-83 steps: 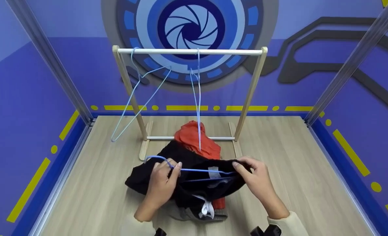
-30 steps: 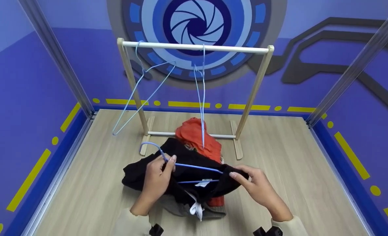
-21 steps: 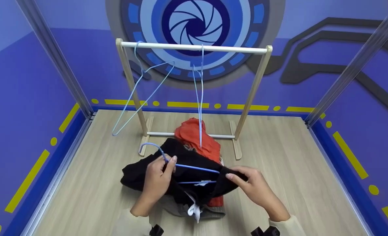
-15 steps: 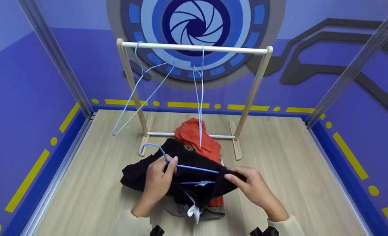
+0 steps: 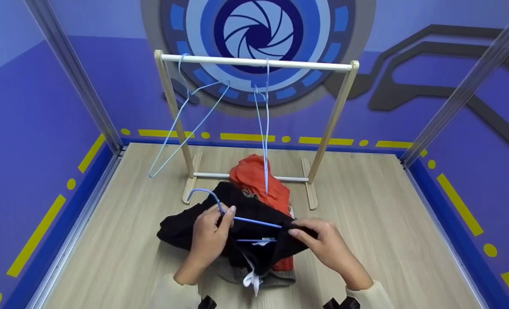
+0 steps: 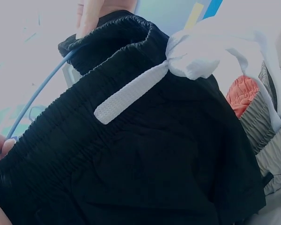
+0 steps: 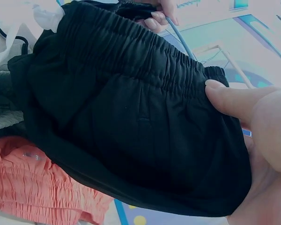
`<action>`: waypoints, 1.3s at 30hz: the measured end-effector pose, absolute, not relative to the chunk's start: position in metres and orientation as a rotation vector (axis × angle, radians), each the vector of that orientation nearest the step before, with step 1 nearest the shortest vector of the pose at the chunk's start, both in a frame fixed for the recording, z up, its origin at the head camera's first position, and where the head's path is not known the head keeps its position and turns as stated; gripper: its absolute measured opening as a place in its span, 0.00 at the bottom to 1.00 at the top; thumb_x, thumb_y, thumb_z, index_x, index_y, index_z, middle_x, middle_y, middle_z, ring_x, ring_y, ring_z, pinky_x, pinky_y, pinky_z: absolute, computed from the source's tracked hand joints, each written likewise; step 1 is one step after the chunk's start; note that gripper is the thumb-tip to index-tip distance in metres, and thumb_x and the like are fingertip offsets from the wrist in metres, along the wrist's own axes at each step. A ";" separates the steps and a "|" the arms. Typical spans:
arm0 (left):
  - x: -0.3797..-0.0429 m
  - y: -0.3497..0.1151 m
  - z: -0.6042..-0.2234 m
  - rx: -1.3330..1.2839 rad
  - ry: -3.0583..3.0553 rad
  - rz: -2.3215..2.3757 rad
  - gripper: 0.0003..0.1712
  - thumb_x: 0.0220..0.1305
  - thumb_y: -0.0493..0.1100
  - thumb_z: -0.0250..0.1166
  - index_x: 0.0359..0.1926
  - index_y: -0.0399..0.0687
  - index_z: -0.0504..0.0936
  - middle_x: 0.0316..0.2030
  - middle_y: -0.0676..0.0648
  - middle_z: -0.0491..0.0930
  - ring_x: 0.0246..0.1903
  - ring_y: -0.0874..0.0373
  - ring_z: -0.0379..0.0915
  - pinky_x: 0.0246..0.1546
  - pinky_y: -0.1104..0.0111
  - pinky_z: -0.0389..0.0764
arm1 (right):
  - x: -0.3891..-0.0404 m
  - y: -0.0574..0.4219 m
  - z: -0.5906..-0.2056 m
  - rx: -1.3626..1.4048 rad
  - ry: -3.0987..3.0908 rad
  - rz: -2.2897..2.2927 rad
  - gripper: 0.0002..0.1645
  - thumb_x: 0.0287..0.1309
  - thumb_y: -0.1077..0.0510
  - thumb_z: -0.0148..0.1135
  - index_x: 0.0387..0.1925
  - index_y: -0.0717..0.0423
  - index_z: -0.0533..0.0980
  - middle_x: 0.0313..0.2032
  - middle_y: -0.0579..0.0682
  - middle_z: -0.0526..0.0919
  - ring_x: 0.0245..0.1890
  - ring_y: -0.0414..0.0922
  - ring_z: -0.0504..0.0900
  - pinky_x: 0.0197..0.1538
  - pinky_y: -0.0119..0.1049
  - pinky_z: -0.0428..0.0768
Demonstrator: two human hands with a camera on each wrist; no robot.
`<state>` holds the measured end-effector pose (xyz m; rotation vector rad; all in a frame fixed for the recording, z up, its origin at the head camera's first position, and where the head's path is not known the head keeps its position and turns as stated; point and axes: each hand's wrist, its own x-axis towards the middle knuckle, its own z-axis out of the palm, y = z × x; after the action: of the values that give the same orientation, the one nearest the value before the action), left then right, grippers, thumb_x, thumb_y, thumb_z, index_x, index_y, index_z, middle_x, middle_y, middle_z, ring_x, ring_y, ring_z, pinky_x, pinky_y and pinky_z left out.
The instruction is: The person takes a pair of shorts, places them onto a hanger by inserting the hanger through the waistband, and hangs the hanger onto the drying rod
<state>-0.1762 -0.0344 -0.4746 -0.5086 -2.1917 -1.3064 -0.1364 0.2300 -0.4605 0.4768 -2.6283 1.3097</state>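
Observation:
Black shorts (image 7: 131, 108) with a gathered elastic waistband and a white drawstring (image 6: 131, 93) are held up over the table, waist open toward me. A blue wire hanger (image 5: 256, 222) runs inside the waist opening, its hook sticking out at the left. My left hand (image 5: 211, 234) grips the hanger just below the hook, by the left side of the waistband. My right hand (image 5: 325, 244) pinches the right side of the waistband between thumb and fingers, where the hanger's far end goes out of sight in the cloth. A pale label shows inside the waist.
Beneath and behind the shorts lie orange-red shorts (image 5: 258, 178) and a grey garment (image 5: 282, 278). A small wooden rack (image 5: 254, 62) stands behind, with two light-blue hangers on its rail; the left hanger (image 5: 202, 124) is angled, and the middle hanger (image 5: 266, 141) hangs edge-on above the orange-red cloth.
My right hand and its side of the waistband have shifted left, closer to my left hand. The hanger's visible stretch is shorter. The head view has tilted slightly since the first frame.

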 end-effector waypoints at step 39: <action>-0.174 -0.034 -0.468 -0.791 -2.096 -1.347 0.10 0.56 0.37 0.64 0.20 0.51 0.76 0.21 0.58 0.73 0.25 0.68 0.69 0.31 0.80 0.69 | -0.138 0.223 -0.468 0.622 -2.419 0.835 0.07 0.44 0.50 0.70 0.29 0.41 0.81 0.29 0.33 0.81 0.32 0.32 0.78 0.39 0.33 0.73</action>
<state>-0.1742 -0.0344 -0.4681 -0.7910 -2.0962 -1.3474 -0.1377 0.2227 -0.4684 0.6217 -2.4191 0.8351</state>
